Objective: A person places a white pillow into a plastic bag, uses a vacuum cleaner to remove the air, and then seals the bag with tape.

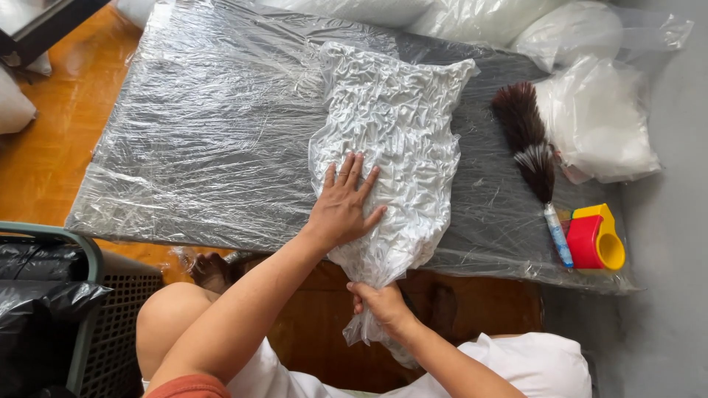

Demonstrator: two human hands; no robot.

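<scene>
A crinkled, vacuum-flattened clear plastic bag [391, 140] with white stuffing inside lies across a low dark board [206, 140] wrapped in plastic film. My left hand [345, 200] presses flat on the lower part of the bag, fingers spread. My right hand [380, 302] grips the bag's near end, which hangs over the board's front edge.
A dark feather duster [529, 144] with a patterned handle lies to the right, beside a red and yellow tape dispenser [596, 237]. Clear bags of white filling [597, 118] sit at the back right. A green-rimmed bin with a black liner [44, 295] stands at the left.
</scene>
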